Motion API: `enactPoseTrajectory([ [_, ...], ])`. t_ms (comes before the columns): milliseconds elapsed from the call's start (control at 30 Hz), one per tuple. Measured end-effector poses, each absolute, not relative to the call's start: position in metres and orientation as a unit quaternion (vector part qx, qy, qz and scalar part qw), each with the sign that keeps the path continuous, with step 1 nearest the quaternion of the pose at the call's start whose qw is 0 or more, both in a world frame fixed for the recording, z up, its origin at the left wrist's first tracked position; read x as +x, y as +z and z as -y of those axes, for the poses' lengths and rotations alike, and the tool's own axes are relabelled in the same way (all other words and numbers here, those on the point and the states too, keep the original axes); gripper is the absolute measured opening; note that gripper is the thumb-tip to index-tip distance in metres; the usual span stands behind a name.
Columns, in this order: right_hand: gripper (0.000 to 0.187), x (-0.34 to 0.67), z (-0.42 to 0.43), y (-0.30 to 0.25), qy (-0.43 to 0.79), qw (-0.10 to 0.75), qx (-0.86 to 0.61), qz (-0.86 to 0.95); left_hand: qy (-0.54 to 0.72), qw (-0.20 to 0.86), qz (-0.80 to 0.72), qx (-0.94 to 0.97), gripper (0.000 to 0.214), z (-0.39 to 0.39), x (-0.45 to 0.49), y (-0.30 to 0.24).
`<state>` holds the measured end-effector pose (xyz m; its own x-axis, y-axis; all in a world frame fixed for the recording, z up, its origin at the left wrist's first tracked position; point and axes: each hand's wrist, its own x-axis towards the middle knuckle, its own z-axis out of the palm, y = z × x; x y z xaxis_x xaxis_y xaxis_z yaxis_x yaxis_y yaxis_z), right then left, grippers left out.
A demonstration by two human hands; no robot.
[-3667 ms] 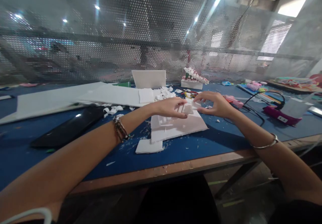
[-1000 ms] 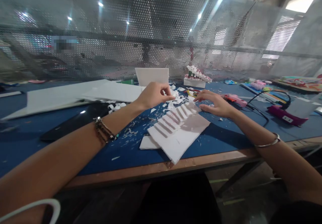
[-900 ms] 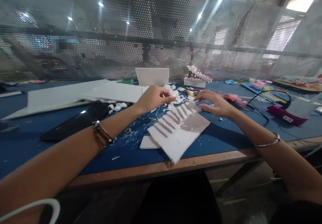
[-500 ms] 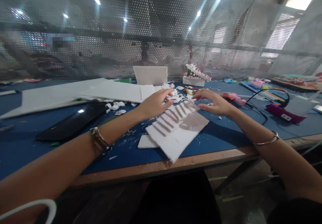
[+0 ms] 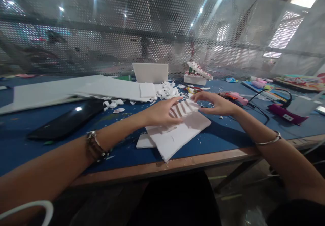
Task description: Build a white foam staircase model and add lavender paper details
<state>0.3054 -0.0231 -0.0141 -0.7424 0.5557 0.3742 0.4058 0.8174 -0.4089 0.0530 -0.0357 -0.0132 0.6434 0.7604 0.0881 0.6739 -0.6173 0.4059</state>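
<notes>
On the blue table (image 5: 228, 141) lies a white foam board (image 5: 177, 133) with a row of small foam steps (image 5: 184, 108) standing on its far end, one corner of the board reaching to the table's near edge. The left hand (image 5: 162, 112) rests flat over the left part of the steps, fingers stretched out and loose, gripping nothing. The right hand (image 5: 215, 103) touches the far right end of the steps with its fingertips, the palm lifted and the fingers spread; it too closes on nothing. So the steps lie between the two hands, under the fingertips of both. A smaller foam piece (image 5: 143, 141) pokes out from under the board on its left. Foam scraps (image 5: 166, 90) lie heaped just beyond the hands, and a pink tool (image 5: 235, 98) lies near the right hand
</notes>
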Motion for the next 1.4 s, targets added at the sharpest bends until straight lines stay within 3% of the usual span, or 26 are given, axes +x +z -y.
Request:
enactPoseTrajectory([
  [133,0.035,0.304,0.023,-0.014,0.137,0.246,-0.246,0.928,0.137,0.237,-0.378,0.885,0.090,0.027,0.045,-0.013],
  [633,0.027,0.299,0.022,-0.014,0.067,0.302,-0.231,0.922,0.156,0.238,-0.310,0.907,0.072,0.022,0.042,-0.019],
  [1400,0.028,0.295,0.027,-0.013,-0.029,0.286,-0.236,0.928,0.181,0.291,-0.312,0.886,0.073,0.019,0.043,-0.024],
])
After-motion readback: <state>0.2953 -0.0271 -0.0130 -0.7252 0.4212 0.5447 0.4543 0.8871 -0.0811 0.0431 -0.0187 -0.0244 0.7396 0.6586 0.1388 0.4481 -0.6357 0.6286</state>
